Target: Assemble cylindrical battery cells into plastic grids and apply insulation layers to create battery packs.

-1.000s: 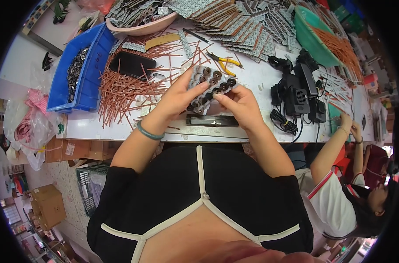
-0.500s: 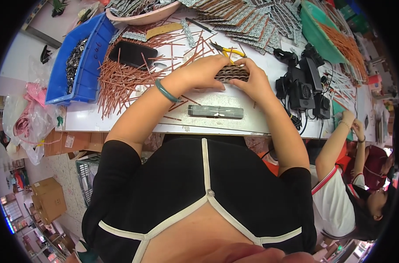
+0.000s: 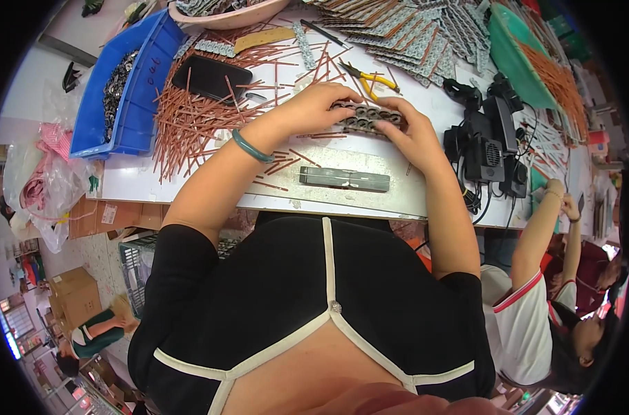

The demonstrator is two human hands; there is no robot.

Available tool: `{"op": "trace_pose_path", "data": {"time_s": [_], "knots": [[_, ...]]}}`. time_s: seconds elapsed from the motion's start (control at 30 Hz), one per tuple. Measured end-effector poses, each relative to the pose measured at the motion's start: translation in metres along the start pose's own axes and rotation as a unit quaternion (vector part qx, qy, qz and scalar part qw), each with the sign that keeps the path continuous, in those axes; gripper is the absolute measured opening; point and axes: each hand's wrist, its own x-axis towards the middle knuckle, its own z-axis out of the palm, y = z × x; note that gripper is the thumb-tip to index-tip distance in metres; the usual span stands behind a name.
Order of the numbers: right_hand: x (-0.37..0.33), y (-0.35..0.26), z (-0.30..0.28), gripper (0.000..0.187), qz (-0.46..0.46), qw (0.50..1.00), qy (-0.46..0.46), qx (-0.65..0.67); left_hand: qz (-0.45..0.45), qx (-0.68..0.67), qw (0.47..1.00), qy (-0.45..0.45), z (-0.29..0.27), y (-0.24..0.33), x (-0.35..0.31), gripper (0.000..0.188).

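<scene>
A dark grey metal piece with rows of round hollows (image 3: pixel 367 119) is held between my hands over the light metal plate (image 3: pixel 408 181). My left hand (image 3: pixel 321 108) grips its left end, with thumb and fingers closed about the edge. At the other end, my right hand (image 3: pixel 412 131) has its thumb on the near face and its fingers behind. The fingers partly hide both ends. Nearer to me, a long grey metal block (image 3: pixel 344 178) lies on the plate. Yellow-handled pliers (image 3: pixel 371 79) lie just beyond my hands.
Many thin reddish-brown strips (image 3: pixel 190 131) are strewn to the left, around a black phone (image 3: pixel 212 78). A blue bin (image 3: pixel 136 104) holds small metal parts. Black power adapters with cables (image 3: pixel 482 138) stand right. Stacked patterned strips (image 3: pixel 411 38) lie behind. A co-worker's hands (image 3: pixel 562 197) are far right.
The metal piece has tilted, so its round hollows now show instead of its layered edge. My left hand has shifted slightly left. Another person has come into view at the lower left.
</scene>
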Motion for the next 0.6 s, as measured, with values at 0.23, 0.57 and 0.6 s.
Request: {"op": "trace_pose_path", "data": {"time_s": [0.23,0.57,0.6], "knots": [[-0.005,-0.013,0.003,0.081,0.070,0.997,0.007,-0.028,-0.109,-0.108,0.987,0.036,0.000,0.005,-0.006,0.021],[-0.005,-0.009,0.002,0.055,0.073,0.997,-0.005,-0.002,-0.081,-0.197,0.974,0.076,0.013,-0.011,-0.007,0.020],[-0.006,-0.007,0.005,0.045,0.072,0.997,0.003,0.015,-0.090,-0.253,0.960,0.079,0.015,-0.013,-0.007,0.021]]}}
